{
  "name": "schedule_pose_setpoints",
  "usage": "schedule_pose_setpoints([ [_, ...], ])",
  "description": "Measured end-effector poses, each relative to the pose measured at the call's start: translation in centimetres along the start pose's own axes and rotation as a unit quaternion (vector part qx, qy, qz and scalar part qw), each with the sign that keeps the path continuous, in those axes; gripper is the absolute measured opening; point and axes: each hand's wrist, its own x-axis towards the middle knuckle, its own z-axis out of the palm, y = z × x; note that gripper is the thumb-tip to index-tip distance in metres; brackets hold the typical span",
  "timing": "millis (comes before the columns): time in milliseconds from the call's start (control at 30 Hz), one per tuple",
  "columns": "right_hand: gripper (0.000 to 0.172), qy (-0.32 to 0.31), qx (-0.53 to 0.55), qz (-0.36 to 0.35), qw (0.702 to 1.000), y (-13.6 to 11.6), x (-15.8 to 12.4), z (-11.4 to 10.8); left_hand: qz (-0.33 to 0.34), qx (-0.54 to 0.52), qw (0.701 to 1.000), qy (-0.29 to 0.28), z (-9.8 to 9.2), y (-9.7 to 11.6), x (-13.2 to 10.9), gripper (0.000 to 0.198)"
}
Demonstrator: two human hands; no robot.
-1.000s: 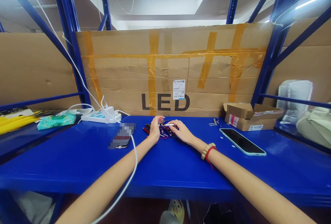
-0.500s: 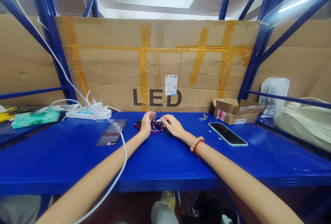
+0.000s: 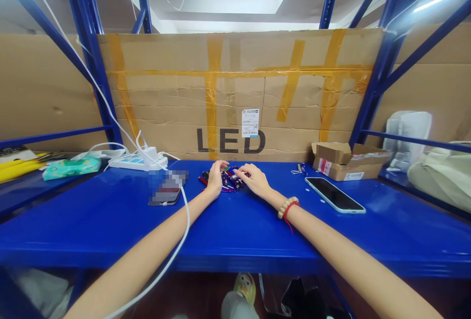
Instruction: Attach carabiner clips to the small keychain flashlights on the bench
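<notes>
A small heap of shiny slim pieces (image 3: 230,181), mostly purple with some red, green and silver, lies on the blue tabletop (image 3: 239,225); their kind is too small to tell. My left hand (image 3: 215,179) stands on its edge along the heap's left side, fingers stretched out and bent slightly over it, holding nothing visible. At the right side, my right hand (image 3: 254,180) has its fingers curled down into the heap, thumb and fingertips close together. Whatever they grip is mostly hidden. Beads and a red string (image 3: 289,209) circle the right wrist.
To the left lie a phone (image 3: 167,194) with a white cable (image 3: 186,221) crossing my left forearm, a power strip (image 3: 128,162) and a tissue pack (image 3: 71,168). A pale-cased phone (image 3: 334,195) and an open carton (image 3: 349,161) sit right. Cardboard (image 3: 176,98) stands behind.
The whole view has shifted, so the scene sits slightly further right. Both hands stay at the heap, with only small finger movement on the right hand.
</notes>
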Motion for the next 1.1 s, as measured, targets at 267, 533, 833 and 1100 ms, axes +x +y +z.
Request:
schedule_pose_setpoints([
  [267,0.031,0.023,0.054,0.013,0.998,0.56,0.38,0.16,-0.006,0.003,1.000,-0.014,-0.06,0.16,-0.16,0.033],
  [533,0.030,0.019,0.056,0.022,0.998,0.38,0.33,0.30,0.010,0.016,1.000,-0.020,0.02,0.46,-0.44,0.030],
  [833,0.029,0.024,0.055,0.012,0.998,0.19,0.20,0.23,0.005,0.024,0.999,-0.027,0.10,0.63,-0.55,0.032],
  [1100,0.028,0.047,0.053,0.024,0.997,0.37,0.20,0.35,0.012,0.035,0.998,-0.044,-0.07,0.59,-0.57,0.032],
])
